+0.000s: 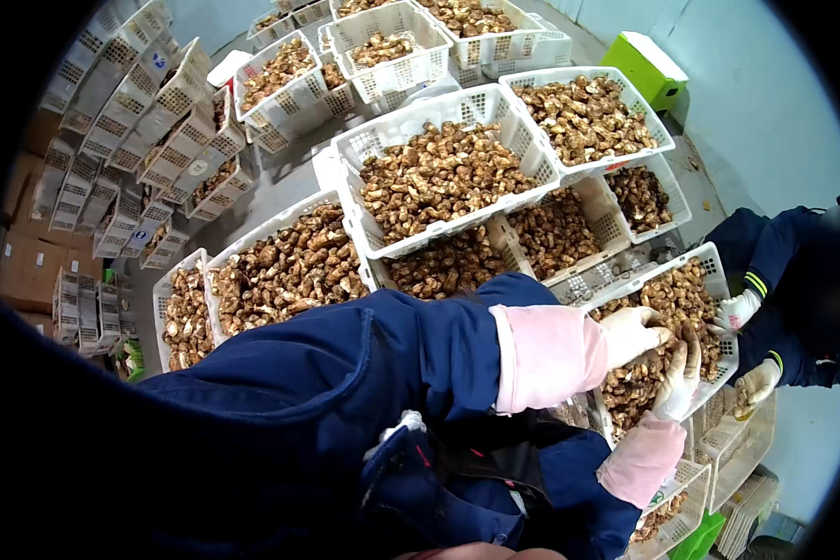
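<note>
Both my hands wear white gloves with pink cuffs and are over a white basket (pixel 730 359) full of brown-and-cream, knobbly mushrooms (pixel 667 289). My left hand (pixel 630 336) comes in from the left, its fingers curled down among the mushrooms; what lies between the fingertips is hidden. Just below it, my right hand (pixel 679 381) rests over the same heap, fingers stretched and dirty at the tips. Across the basket, another person's gloved hand (pixel 737 311) touches the right rim. That person's other hand (pixel 758 385) is lower, outside the basket.
A large white basket of mushrooms (pixel 345 154) is stacked over others in front of me. Another filled basket (pixel 658 140) sits beyond it. Stacked crates (pixel 173 140) line the left. A green-and-white box (pixel 646 70) stands by the wall. The other person (pixel 803 280) is close at right.
</note>
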Demonstrator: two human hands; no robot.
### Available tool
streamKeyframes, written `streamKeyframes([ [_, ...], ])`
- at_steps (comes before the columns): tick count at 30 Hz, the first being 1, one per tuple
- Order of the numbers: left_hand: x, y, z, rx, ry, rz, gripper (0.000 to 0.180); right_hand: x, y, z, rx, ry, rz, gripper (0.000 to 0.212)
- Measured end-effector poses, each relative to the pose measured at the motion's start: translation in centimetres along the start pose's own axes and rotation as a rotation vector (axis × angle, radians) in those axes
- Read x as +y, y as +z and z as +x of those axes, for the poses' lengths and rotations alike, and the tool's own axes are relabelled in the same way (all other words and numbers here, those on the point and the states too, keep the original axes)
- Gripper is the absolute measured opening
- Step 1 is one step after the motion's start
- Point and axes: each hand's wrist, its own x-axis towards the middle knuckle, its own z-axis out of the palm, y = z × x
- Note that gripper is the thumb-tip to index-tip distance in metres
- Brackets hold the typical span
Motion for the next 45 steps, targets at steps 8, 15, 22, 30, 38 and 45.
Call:
streamKeyframes([
  [8, 0.9, -2.1, 1.1, 0.062, 0.054, -0.242, 0.027, 6.8, -7.8, 2.8, 0.212, 0.055, -0.861, 0.036],
  [15, -0.7, -1.2, 3.0, -0.025, 0.127, -0.519, 0.022, 9.2, -5.2, 3.1, -0.139, 0.174, -1.415, 0.055],
  [22, -1.3, -2.0, 4.0, -0.100, 0.011, -0.452, 0.024, 6.8, -3.8, 2.9, -0.209, 0.459, -1.681, 0.049],
  [30, -1.6, -1.2, 4.1, -0.043, -0.001, -0.403, 0.025, 8.0, -6.9, 2.4, 0.306, 0.343, -0.276, 0.044],
  [38, -1.4, -1.2, 3.9, 0.030, 0.027, -0.459, 0.017, 11.7, -11.0, 3.5, 0.457, 0.345, -0.176, 0.031],
  [45, -1.7, -1.7, 4.1, 0.099, 0.030, -0.425, 0.023, 10.0, -6.0, 5.0, 0.130, 0.201, -1.345, 0.049],
])
